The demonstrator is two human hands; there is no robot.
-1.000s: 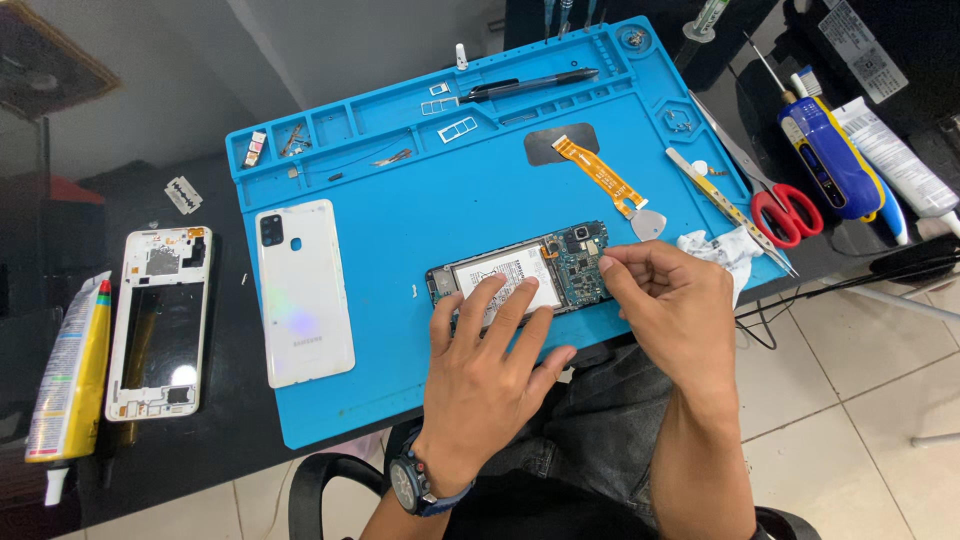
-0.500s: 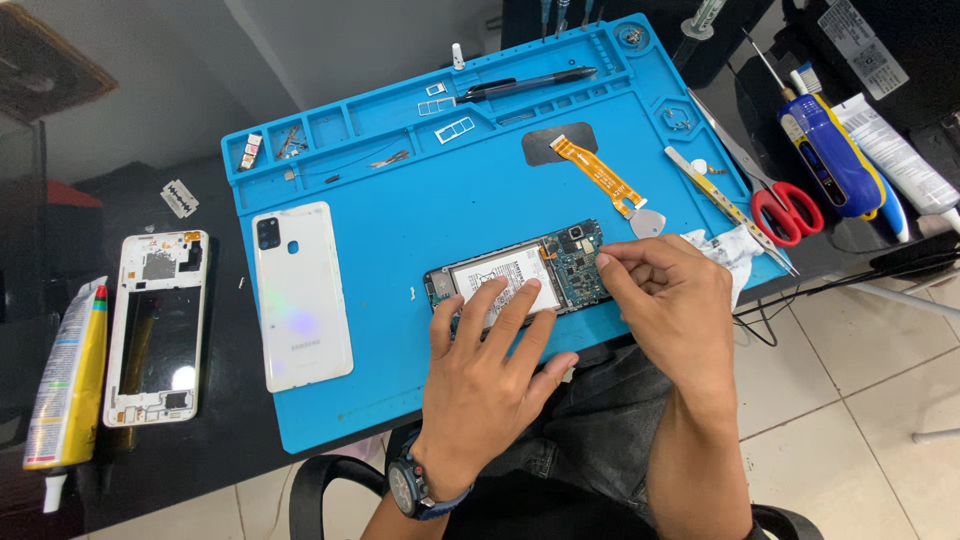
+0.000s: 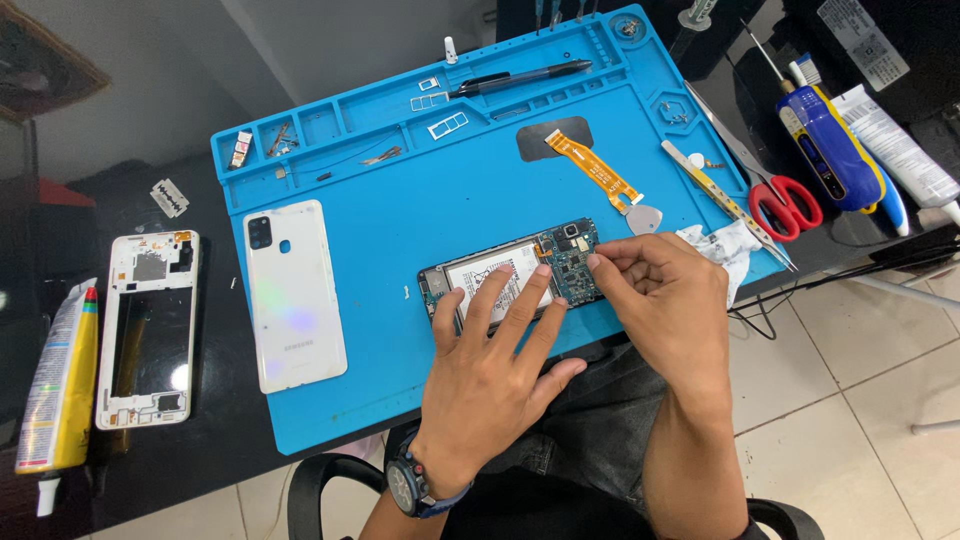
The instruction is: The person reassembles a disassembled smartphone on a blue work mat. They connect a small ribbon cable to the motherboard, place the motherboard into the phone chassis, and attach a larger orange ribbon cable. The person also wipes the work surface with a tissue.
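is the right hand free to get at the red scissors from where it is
Probably yes. The right hand is pinching at the circuit board end of the opened phone, and the red scissors lie uncovered up and to its right. Only the crumpled wipe and tweezers lie between, both low and flat.

Bright, even overhead light; sharp focus, soft shadows, slight wide-angle distortion.

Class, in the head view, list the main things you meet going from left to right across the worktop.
Yellow glue tube → white phone frame → white back cover → opened phone under the left hand → right hand → red scissors → blue tool.
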